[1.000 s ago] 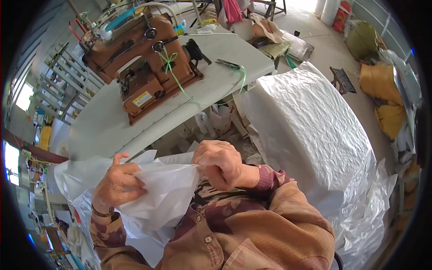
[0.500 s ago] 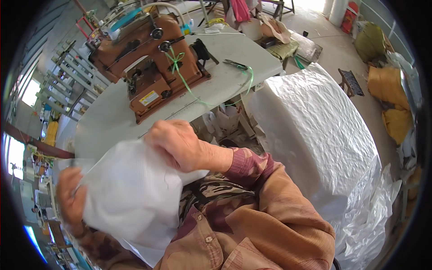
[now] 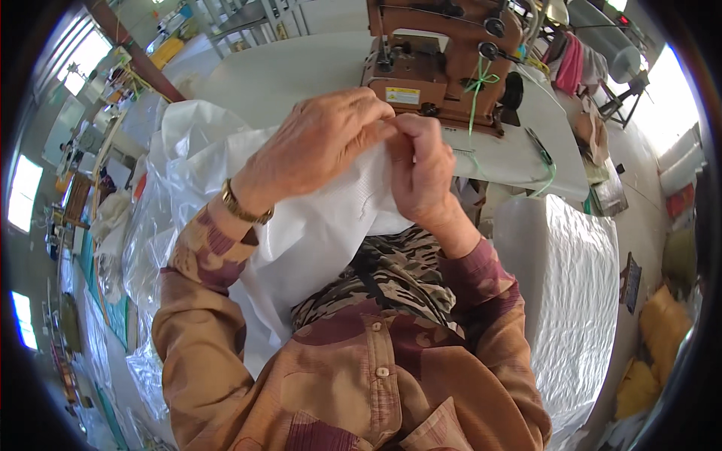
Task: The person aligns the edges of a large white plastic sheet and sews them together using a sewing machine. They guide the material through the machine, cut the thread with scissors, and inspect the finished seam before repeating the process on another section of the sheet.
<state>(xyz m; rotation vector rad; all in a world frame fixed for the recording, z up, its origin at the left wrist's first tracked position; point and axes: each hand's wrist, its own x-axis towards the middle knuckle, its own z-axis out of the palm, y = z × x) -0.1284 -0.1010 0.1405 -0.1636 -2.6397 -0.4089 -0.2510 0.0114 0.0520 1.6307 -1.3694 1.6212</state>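
My left hand [image 3: 316,143] and my right hand [image 3: 425,173] meet in front of me, fingertips close together. Both are closed on the upper edge of a white woven plastic sack [image 3: 323,225], which hangs down over my lap; the exact pinch is hidden by the fingers. A loose thread dangles from the cloth below my right hand. Just beyond my hands, a brown sewing machine [image 3: 466,75] stands on a pale table [image 3: 301,64], with green string tied to it. Small thread snips [image 3: 539,145] lie on the table to the right of the machine.
A tall stack of shiny white sacks [image 3: 575,286] stands close at my right. Crumpled clear plastic film [image 3: 147,248] spreads at my left. Yellow bundles [image 3: 662,331] lie on the floor at far right, and a pink cloth [image 3: 570,64] hangs beyond the table.
My view has swung left. My left hand, lower and apart half a second ago, has come up beside my right hand at the sack's edge, raising the sack.
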